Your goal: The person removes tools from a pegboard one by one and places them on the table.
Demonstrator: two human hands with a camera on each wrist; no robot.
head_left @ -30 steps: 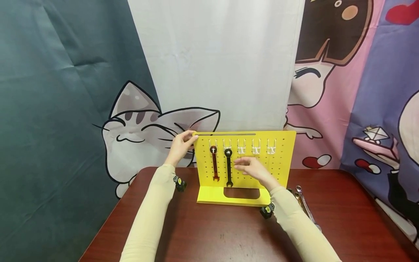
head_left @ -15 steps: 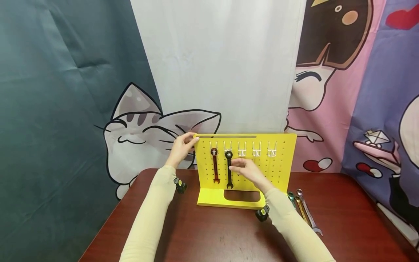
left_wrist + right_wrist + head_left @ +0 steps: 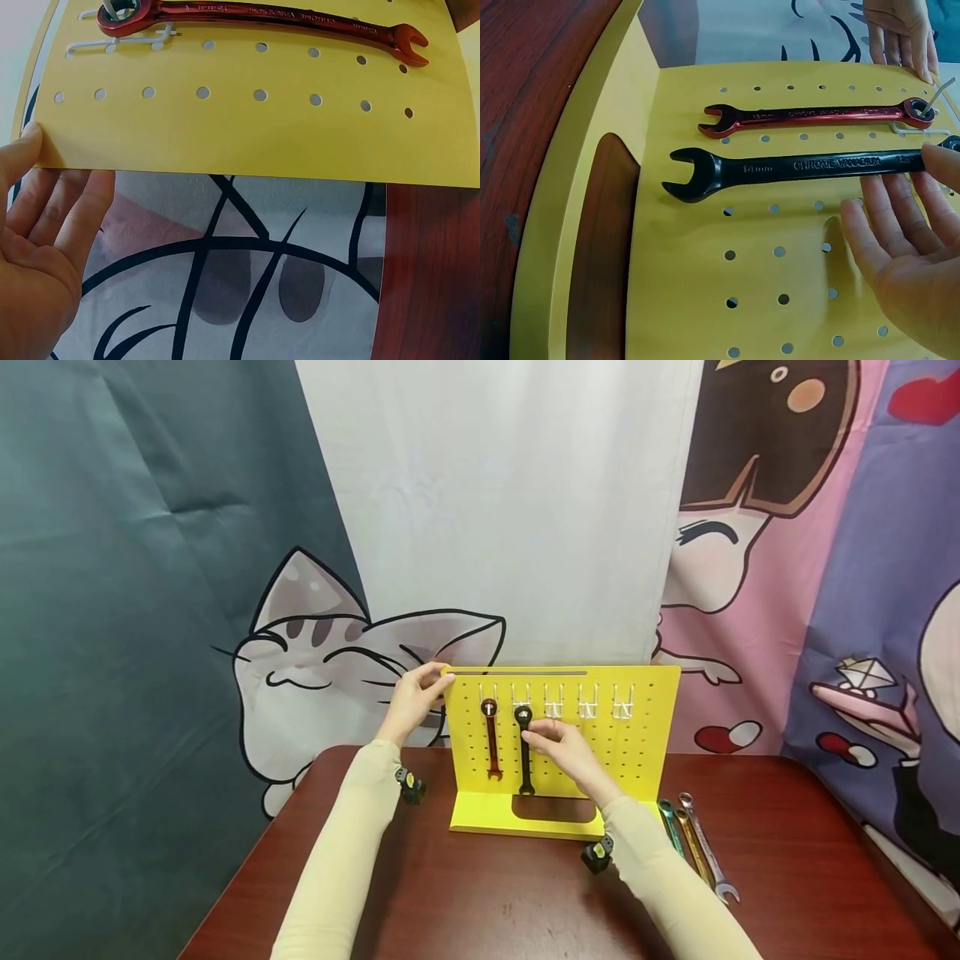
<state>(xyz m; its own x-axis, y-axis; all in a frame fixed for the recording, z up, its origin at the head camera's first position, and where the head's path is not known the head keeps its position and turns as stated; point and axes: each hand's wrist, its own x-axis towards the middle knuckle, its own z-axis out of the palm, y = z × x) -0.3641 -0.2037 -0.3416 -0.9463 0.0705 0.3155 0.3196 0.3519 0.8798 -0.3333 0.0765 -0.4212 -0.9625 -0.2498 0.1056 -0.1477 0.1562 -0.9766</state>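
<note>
A yellow pegboard [image 3: 630, 752] stands upright on the table. My left hand [image 3: 411, 700] grips its upper left corner, thumb in front and fingers behind the edge. A red combination wrench [image 3: 492, 743] hangs from the leftmost hook, its ring end up. To its right, a black combination wrench [image 3: 772, 168] marked 14mm hangs down the board, ring end at the second hook. My right hand [image 3: 915, 240] pinches the black wrench near its ring end, with the thumb over the shank and the fingers behind it. Its ring is partly cut off in the right wrist view.
Several white hooks [image 3: 588, 703] stick out along the board's upper part. On the table, right of the board, lie a green wrench [image 3: 670, 823], a gold wrench [image 3: 694, 845] and a silver wrench [image 3: 705, 843]. A printed curtain [image 3: 495, 510] hangs behind the table [image 3: 480, 902].
My right hand has moved left from beside the black wrench and now pinches it. The wrench's lower end has shifted slightly. My left hand keeps its grip on the board's corner.
</note>
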